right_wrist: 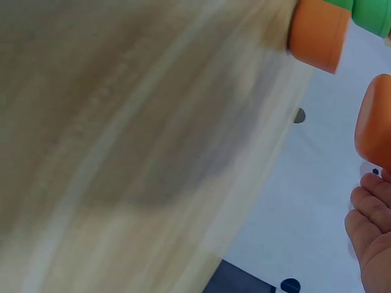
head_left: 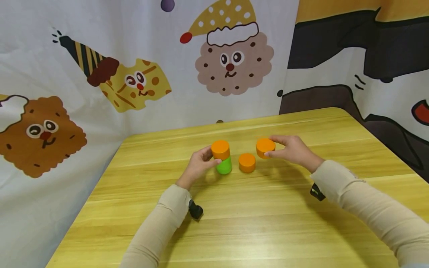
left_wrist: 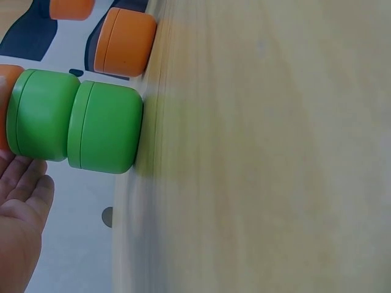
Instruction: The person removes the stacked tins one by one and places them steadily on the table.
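Note:
My left hand [head_left: 197, 165] grips an orange round jar [head_left: 220, 149] between thumb and fingers, at the top of a stack. Beneath it, the left wrist view shows an upper green jar [left_wrist: 46, 115] resting on a lower green jar [left_wrist: 110, 127], which stands on the table. From the head, the green [head_left: 224, 166] is partly hidden by the orange jar. My right hand [head_left: 295, 152] pinches a second orange jar [head_left: 264, 146] by its side, held above the table. Between the hands, a third orange jar [head_left: 247, 162] stands upright on the wood.
The wooden table [head_left: 234, 230] has its far edge just beyond the jars. A patterned cloth [head_left: 187, 108] with cartoon biscuits and cheese hangs behind it. Black wrist cameras sit under the left sleeve [head_left: 167, 208] and right sleeve [head_left: 348, 190].

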### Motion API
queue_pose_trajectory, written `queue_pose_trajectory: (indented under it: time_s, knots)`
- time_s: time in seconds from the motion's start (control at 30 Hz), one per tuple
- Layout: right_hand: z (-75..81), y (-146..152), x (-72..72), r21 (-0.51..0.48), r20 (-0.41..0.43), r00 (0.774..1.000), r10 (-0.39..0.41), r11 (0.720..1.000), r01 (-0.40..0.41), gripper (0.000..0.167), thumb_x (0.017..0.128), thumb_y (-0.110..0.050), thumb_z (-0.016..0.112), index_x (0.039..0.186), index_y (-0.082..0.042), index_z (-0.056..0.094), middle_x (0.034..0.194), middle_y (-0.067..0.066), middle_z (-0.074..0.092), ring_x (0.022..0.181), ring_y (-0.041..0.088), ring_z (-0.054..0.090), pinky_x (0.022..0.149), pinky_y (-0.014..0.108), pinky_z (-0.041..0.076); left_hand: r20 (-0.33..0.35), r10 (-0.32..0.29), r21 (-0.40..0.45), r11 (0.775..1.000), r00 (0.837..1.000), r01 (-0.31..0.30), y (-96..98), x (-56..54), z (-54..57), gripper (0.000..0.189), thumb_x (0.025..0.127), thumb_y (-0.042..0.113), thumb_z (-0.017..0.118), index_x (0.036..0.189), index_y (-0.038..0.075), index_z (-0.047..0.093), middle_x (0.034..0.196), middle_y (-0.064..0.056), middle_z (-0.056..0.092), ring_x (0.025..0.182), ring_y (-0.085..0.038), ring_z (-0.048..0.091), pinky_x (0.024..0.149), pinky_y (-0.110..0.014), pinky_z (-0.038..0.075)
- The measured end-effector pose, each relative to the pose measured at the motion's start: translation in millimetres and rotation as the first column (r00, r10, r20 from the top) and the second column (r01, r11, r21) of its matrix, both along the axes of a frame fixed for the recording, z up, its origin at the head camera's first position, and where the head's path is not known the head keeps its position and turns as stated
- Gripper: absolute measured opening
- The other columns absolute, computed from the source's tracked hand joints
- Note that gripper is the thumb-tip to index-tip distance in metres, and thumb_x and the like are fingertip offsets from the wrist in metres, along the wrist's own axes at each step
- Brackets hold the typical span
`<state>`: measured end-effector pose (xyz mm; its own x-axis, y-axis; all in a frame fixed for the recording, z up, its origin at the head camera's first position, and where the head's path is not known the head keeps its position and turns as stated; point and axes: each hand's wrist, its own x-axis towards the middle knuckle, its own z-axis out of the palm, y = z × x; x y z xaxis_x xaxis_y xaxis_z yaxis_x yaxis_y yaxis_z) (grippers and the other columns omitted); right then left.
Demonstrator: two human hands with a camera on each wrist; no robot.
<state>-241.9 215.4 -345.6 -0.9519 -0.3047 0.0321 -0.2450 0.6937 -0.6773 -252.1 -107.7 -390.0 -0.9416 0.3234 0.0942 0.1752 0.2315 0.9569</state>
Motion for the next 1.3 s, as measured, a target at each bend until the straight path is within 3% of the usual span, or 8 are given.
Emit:
queue_pose_trajectory:
  time_s: [0.33,0.6,0.73,1.07,1.3]
  knots:
    - [-15.5,3,-0.8,0.019,0.019,1.0,-0.002,1.0,0.002,0.085,0.077,-0.05,0.07,0.137,0.004,0.041,0.138,0.024,0.042,0.127,0.041,0.039,0.102,0.054,0.035,0.04,-0.018,0.001,1.0,0.999,0.018,-0.1,-0.4,2.2,0.056,0.084,0.013,0.069,0.136,0.01,0.047,0.135,-0.01,0.051,0.126,-0.023,0.046,0.108,-0.037,0.033]
    - [-26.3,7,-3.3,0.027,0.043,0.999,0.003,1.0,-0.004,0.085,0.078,-0.048,0.07,0.137,0.005,0.04,0.137,0.026,0.042,0.127,0.041,0.039,0.101,0.055,0.035,0.039,-0.03,-0.024,0.999,0.999,0.031,3.6,16.0,26.1,0.056,0.086,0.007,0.066,0.137,0.002,0.044,0.136,-0.017,0.049,0.127,-0.029,0.044,0.108,-0.041,0.033]
    - [-32.2,9,-5.1,0.035,0.051,0.999,0.012,0.999,-0.014,0.086,0.077,-0.049,0.07,0.137,0.005,0.04,0.137,0.026,0.042,0.127,0.041,0.039,0.101,0.055,0.036,0.038,-0.024,-0.031,0.999,0.999,0.026,4.2,17.3,27.7,0.055,0.086,0.007,0.066,0.136,0.002,0.045,0.135,-0.017,0.05,0.127,-0.029,0.044,0.108,-0.04,0.033]
    - [-34.5,8,-8.3,0.064,0.064,0.998,0.009,0.998,-0.013,0.085,0.075,-0.047,0.073,0.136,0.004,0.043,0.135,0.026,0.044,0.125,0.041,0.041,0.1,0.055,0.037,0.036,-0.024,-0.037,0.999,0.999,0.025,4.8,16.6,27.1,0.055,0.086,0.008,0.066,0.137,0.003,0.045,0.136,-0.015,0.049,0.127,-0.027,0.045,0.108,-0.039,0.033]
    - [-36.1,6,-8.9,0.074,0.082,0.997,0.014,0.997,-0.021,0.083,0.076,-0.047,0.072,0.135,0.004,0.044,0.135,0.026,0.045,0.124,0.042,0.041,0.1,0.054,0.036,0.032,-0.024,0.005,1.0,0.999,0.024,1.4,1.6,5.4,0.057,0.084,0.011,0.068,0.137,0.009,0.046,0.136,-0.012,0.05,0.127,-0.025,0.045,0.108,-0.038,0.033]
